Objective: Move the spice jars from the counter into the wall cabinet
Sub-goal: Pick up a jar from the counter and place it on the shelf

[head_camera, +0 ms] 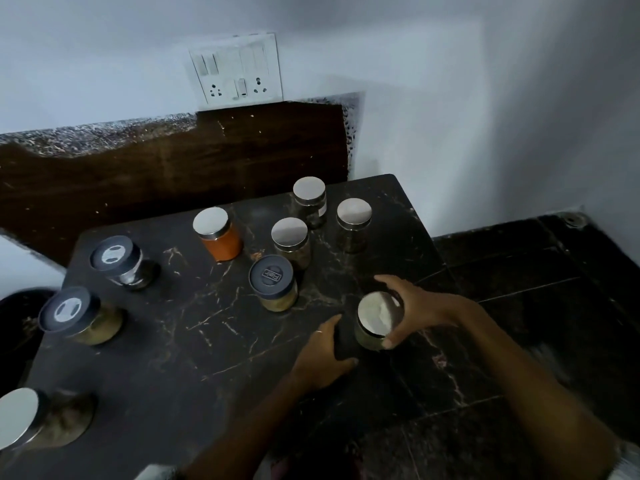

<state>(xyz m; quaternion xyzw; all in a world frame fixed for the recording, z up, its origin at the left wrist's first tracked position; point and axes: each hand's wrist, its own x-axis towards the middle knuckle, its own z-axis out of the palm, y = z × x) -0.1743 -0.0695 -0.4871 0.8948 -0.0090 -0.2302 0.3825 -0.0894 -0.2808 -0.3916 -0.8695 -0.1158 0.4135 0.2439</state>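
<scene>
head view
surface: dark marbled counter [194, 327], pale veins; dark tiled floor [540, 271] past its right edge.
room: pale wall [433, 81] with white switch-and-socket plate [237, 72]; brown panel [166, 171] behind far edge.
containers: orange-filled jar [219, 233], three silver-lid jars [309, 201] [353, 224] [291, 242] near far right corner, contents dim. Dark-lid jar [273, 282] mid-counter, tan powder. Two dark-lid jars [119, 261] [78, 315] along left edge; silver-lid jar [33, 419] at near left corner.
held jar [375, 320]: silver lid, olive contents, near right edge; lifted or resting, cannot tell.
right hand [420, 306]: fingers wrapped round held jar's lid rim.
left hand [323, 351]: fingers curled loosely, just beside held jar; contact unclear.
</scene>
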